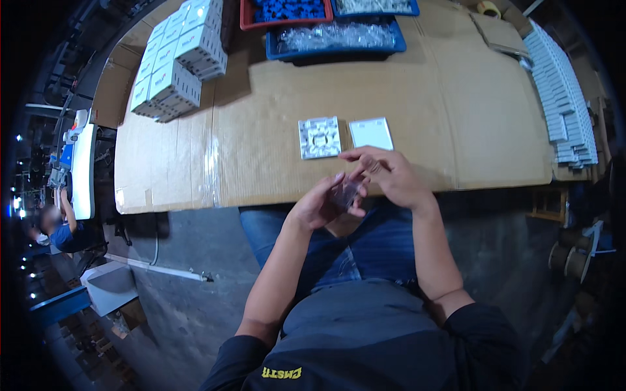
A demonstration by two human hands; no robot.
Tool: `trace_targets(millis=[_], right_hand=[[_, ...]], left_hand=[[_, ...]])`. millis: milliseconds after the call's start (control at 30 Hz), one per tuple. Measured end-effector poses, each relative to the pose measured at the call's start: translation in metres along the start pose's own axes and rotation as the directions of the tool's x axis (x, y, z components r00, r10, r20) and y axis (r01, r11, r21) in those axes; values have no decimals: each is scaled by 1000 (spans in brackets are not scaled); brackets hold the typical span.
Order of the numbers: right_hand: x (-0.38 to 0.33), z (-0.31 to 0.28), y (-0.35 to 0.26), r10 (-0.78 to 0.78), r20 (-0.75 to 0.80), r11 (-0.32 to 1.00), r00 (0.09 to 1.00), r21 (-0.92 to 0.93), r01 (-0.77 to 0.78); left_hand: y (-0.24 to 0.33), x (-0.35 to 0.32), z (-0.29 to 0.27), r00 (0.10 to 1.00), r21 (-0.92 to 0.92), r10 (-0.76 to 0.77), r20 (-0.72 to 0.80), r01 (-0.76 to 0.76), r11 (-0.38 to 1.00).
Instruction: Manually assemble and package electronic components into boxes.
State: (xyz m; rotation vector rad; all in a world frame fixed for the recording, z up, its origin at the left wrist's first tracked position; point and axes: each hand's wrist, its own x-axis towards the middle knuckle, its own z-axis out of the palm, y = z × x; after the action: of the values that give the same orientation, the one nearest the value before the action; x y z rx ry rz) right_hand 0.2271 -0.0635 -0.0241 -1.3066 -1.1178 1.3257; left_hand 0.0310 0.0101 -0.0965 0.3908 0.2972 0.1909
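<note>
My left hand (314, 207) is above my lap at the table's near edge, fingers curled round a small clear plastic piece (344, 194). Its exact kind is hard to make out. Close beside it, my right hand (399, 182) has its fingers apart, some reaching toward the piece; whether they touch it I cannot tell. Beyond my hands, a square white and grey frame-like part (320, 137) with a patterned face lies flat on the cardboard. To its right lies a plain white square plate (371, 133), just past my right fingertips.
Cardboard covers the table (261, 169). White boxes (175, 78) are stacked at the back left. A red bin (287, 25) of blue parts and a blue bin (336, 55) of clear pieces stand at the back. Stacked white pieces (562, 98) line the right edge. Another person (68, 236) works far left.
</note>
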Motion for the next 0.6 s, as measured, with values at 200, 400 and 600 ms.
trace_targets(millis=[200,400,600], right_hand=[[44,-32,3,-146,-138,973,980,-199,117],[118,-131,-34,-234,-345,901,909,-427,70],[231,-247,-63,-434,-373,665,820,-746,12]], left_hand=[[12,1,-30,996,-28,-72,56,73,997],[22,11,-37,986,14,-114,124,114,993],[18,16,-51,979,-134,-154,133,171,976]])
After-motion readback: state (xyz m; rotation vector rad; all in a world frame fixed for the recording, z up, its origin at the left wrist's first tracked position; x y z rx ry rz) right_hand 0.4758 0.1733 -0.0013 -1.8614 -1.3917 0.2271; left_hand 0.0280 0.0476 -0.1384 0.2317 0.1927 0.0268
